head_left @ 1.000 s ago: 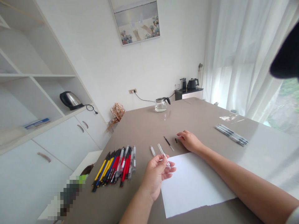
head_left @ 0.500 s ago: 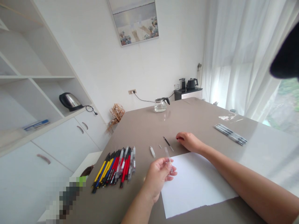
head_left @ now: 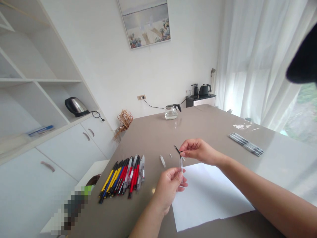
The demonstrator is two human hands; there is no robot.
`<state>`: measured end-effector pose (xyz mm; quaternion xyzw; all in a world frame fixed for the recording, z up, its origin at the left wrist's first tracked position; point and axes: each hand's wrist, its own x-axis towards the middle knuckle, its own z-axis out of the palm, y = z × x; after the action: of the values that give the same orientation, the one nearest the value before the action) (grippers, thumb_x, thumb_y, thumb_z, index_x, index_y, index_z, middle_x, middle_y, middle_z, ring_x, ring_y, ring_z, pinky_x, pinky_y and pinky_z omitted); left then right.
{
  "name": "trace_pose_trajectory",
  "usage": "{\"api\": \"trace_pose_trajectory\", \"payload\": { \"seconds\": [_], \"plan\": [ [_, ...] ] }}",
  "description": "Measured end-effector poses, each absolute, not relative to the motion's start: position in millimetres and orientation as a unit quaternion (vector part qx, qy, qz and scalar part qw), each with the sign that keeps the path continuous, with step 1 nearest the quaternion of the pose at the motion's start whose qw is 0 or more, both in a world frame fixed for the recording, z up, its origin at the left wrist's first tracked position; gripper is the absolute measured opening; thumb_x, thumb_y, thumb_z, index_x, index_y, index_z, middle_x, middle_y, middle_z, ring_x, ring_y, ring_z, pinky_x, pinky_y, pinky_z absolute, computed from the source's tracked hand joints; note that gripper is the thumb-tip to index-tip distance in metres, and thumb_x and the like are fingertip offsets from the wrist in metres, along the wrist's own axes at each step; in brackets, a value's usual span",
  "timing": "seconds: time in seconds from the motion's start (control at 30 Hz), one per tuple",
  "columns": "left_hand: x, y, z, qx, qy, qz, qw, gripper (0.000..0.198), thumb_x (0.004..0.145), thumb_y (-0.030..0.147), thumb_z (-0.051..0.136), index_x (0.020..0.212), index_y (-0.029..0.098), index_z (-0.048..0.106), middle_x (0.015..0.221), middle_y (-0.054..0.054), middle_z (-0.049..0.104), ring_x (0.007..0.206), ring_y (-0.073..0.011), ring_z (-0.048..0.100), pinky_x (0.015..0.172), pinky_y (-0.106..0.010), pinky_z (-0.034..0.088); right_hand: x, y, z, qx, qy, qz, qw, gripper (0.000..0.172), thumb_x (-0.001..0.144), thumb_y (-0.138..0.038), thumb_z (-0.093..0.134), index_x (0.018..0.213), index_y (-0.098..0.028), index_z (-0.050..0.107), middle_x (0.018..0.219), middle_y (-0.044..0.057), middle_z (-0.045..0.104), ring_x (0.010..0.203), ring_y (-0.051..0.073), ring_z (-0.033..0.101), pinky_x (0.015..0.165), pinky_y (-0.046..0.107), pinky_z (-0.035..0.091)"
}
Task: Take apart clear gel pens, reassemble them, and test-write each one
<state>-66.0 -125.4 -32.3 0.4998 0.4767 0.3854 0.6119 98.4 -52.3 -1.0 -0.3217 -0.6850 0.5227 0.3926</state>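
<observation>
My left hand (head_left: 170,183) is closed round a clear pen barrel (head_left: 181,165), which stands nearly upright above the edge of the white paper. At the barrel's top end, my right hand (head_left: 195,149) pinches a small dark piece (head_left: 181,154) between thumb and forefinger; its exact kind is too small to tell. Behind these fingers lies a pen refill (head_left: 176,148), partly hidden. To the left on the table rest a small spring (head_left: 170,155) and a whitish translucent pen part (head_left: 162,161).
A sheet of white paper (head_left: 210,198) lies under my forearms. Many yellow, blue, red and clear pens (head_left: 122,177) are lined up at left. Several clear pens (head_left: 246,144) lie at right, near paper scraps (head_left: 242,126). A glass pot (head_left: 171,113) stands at the far end.
My right hand has moved left and slightly down, bringing the small dark piece to the top of the barrel. My left hand still holds the barrel, now more upright.
</observation>
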Motion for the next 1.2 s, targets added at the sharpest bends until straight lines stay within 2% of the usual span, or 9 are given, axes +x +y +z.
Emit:
{"api": "trace_pose_trajectory", "payload": {
  "seconds": [0.3, 0.67, 0.9, 1.2],
  "plan": [
    [-65.9, -125.5, -32.8, 0.502, 0.476, 0.394, 0.606, 0.037, 0.074, 0.040, 0.047, 0.097, 0.011, 0.053, 0.073, -0.005, 0.054, 0.066, -0.0138, 0.055, 0.062, -0.026, 0.040, 100.1, -52.4, 2.6, -0.309, -0.713, 0.511, 0.368, 0.023, 0.067, -0.034, 0.059, 0.078, -0.013, 0.062, 0.068, 0.002, 0.058, 0.063, 0.010, 0.051, 0.060, 0.025, 0.041],
    [-67.1, -123.9, -32.0, 0.498, 0.469, 0.404, 0.607, 0.039, 0.071, 0.043, 0.050, 0.096, 0.012, 0.055, 0.071, -0.004, 0.052, 0.060, -0.0106, 0.050, 0.057, -0.025, 0.040, 99.8, -51.4, -1.4, -0.311, -0.709, 0.516, 0.366, 0.022, 0.065, -0.034, 0.061, 0.071, -0.013, 0.062, 0.064, 0.001, 0.056, 0.060, 0.010, 0.049, 0.058, 0.024, 0.040],
    [-67.7, -123.3, -32.6, 0.492, 0.457, 0.409, 0.618, 0.039, 0.073, 0.044, 0.048, 0.096, 0.013, 0.055, 0.072, -0.004, 0.053, 0.063, -0.0116, 0.052, 0.059, -0.025, 0.041, 101.0, -52.2, 0.4, -0.318, -0.725, 0.493, 0.360, 0.029, 0.070, -0.040, 0.054, 0.075, -0.012, 0.064, 0.068, 0.004, 0.059, 0.061, 0.011, 0.050, 0.059, 0.024, 0.040],
    [-69.7, -125.6, -32.7, 0.457, 0.413, 0.449, 0.647, 0.038, 0.073, 0.043, 0.049, 0.098, 0.014, 0.054, 0.080, -0.007, 0.059, 0.075, -0.0165, 0.057, 0.068, -0.028, 0.041, 106.5, -35.4, -16.7, -0.463, -0.702, 0.387, 0.379, 0.036, 0.072, -0.046, 0.047, 0.073, -0.013, 0.063, 0.064, 0.003, 0.059, 0.056, 0.010, 0.048, 0.051, 0.021, 0.037]
  ]
}}
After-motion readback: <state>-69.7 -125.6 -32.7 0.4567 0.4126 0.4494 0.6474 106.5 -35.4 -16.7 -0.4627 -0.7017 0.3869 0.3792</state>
